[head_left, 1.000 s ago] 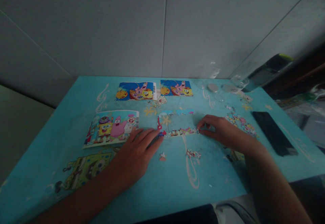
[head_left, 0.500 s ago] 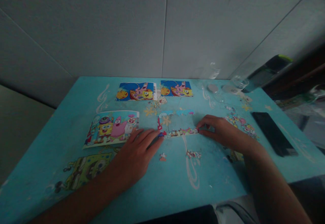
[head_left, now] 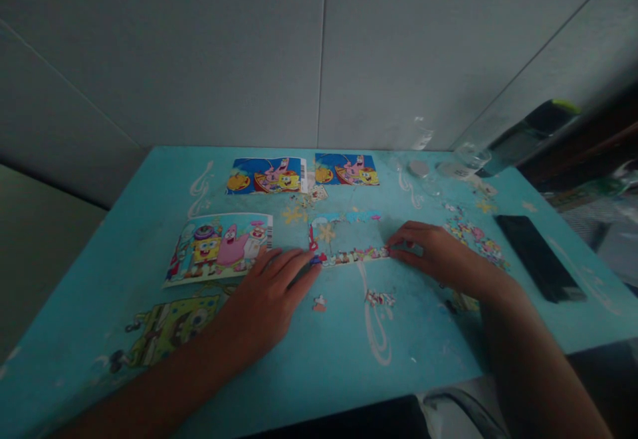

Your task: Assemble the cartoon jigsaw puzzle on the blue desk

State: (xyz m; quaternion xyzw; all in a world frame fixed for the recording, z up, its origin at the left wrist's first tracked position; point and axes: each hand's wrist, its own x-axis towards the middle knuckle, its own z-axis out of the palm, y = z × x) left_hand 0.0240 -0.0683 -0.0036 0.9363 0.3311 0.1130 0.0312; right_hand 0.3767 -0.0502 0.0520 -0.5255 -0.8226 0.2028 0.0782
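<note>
A partial puzzle frame (head_left: 349,256) lies mid-table, with pieces joined along its left, top and bottom sides and bare table inside. My left hand (head_left: 279,286) rests palm down, its fingertips touching the frame's lower left corner. At the lower right corner, my right hand (head_left: 423,250) pinches the end piece between thumb and forefinger. A picture card (head_left: 219,248) with cartoon figures lies left of the frame, partly beneath my left fingers. Nearer to me are a loose piece (head_left: 319,303) and a small cluster of pieces (head_left: 380,297).
Two blue picture sheets (head_left: 266,175) (head_left: 347,169) lie at the back. Loose pieces (head_left: 476,240) and a black phone-like slab (head_left: 539,256) are on the right. Behind them are a round lid (head_left: 419,169), clear containers (head_left: 471,157) and a dark bottle (head_left: 531,135).
The view has shifted slightly. Both hands stay at the frame's lower corners, with almost no movement.
</note>
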